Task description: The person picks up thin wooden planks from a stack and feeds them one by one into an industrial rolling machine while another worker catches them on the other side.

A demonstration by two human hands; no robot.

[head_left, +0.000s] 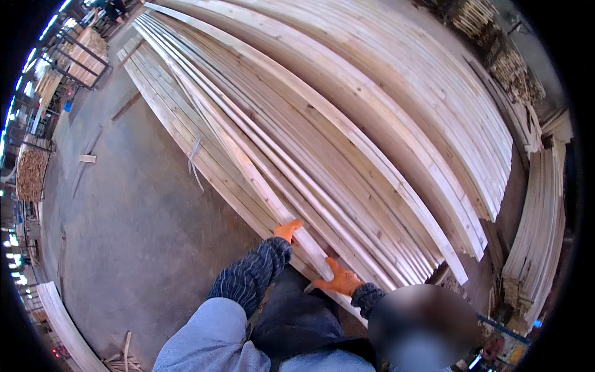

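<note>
1. The left hand point(287, 230), in an orange glove, curled over the near end of a long plank point(248, 161) atop the lumber stack point(372, 124).
2. The right hand point(338, 280) lay flat, fingers spread, on the same plank.
3. A blurred patch hid the right forearm.
4. Concrete floor point(124, 217) lay left; timber piles point(539, 229) stood right.

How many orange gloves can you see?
2. The left hand grips the near end of a long plank; the right hand rests flat on the stack's end. None seem hidden.
</note>
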